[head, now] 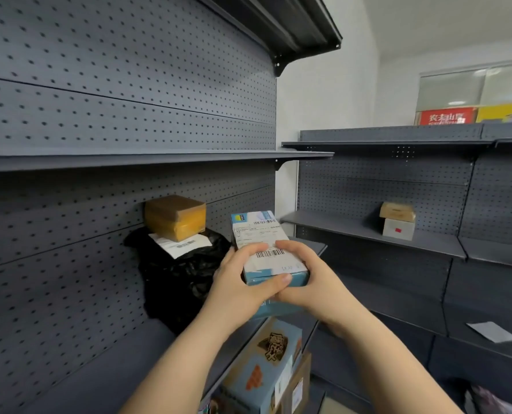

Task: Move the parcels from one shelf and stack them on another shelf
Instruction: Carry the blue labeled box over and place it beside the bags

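1. Above the front edge of the dark grey metal shelf board [99, 369], I hold a pale blue and white cardboard parcel [263, 234] with barcode labels on top.
2. My left hand [237, 282] grips its near left corner, thumb curled across the near end. My right hand [311, 279] clasps the near right side, fingers curled over the top.
3. The parcel seems clear of the board, though my hands hide its underside.
4. Just left of it, a crumpled black plastic bag parcel [177, 276] sits on that board, with a brown taped cardboard box [175, 218] resting on it.
5. On the far grey shelf [353, 230], well apart, a small brown box [396, 211] sits on a small white box [398, 230].
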`<state>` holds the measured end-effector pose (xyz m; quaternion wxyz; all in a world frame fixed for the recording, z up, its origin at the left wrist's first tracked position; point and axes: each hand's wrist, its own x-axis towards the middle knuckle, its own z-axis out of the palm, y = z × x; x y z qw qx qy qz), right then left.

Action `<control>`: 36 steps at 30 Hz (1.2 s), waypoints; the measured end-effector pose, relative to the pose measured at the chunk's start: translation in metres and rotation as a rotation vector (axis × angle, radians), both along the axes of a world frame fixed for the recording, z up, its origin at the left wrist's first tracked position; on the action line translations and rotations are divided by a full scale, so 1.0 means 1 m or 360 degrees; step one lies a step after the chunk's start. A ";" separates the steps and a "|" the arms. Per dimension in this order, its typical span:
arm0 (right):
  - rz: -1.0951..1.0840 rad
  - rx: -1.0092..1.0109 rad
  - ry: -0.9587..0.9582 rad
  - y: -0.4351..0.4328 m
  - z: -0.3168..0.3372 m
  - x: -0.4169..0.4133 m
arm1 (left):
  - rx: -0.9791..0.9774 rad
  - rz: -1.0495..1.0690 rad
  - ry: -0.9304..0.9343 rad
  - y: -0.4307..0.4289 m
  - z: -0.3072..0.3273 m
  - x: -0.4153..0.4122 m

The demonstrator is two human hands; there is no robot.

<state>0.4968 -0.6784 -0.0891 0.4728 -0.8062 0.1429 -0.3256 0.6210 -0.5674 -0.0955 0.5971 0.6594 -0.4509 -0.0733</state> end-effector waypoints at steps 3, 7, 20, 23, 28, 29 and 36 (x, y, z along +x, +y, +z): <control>-0.0019 0.0003 -0.0004 -0.040 0.000 0.013 | -0.0014 0.0014 -0.0019 -0.041 0.000 0.012; 0.0021 0.0030 -0.0010 -0.100 -0.012 0.035 | 0.0003 0.0034 0.0011 -0.099 -0.009 0.031; 0.0707 0.0067 0.0195 -0.258 -0.062 0.172 | 0.0014 0.0673 0.0119 -0.221 -0.070 0.110; 0.0890 0.0096 0.0255 -0.273 -0.075 0.206 | 0.0099 0.0916 0.0134 -0.229 -0.083 0.124; 0.1041 0.0168 0.0280 -0.281 -0.097 0.239 | 0.0200 0.1107 0.0123 -0.237 -0.096 0.138; 0.1068 0.0204 0.0286 -0.283 -0.101 0.245 | 0.0213 0.1138 0.0125 -0.240 -0.098 0.140; 0.1213 0.0260 0.0349 -0.291 -0.115 0.268 | 0.0330 0.1338 0.0225 -0.250 -0.109 0.149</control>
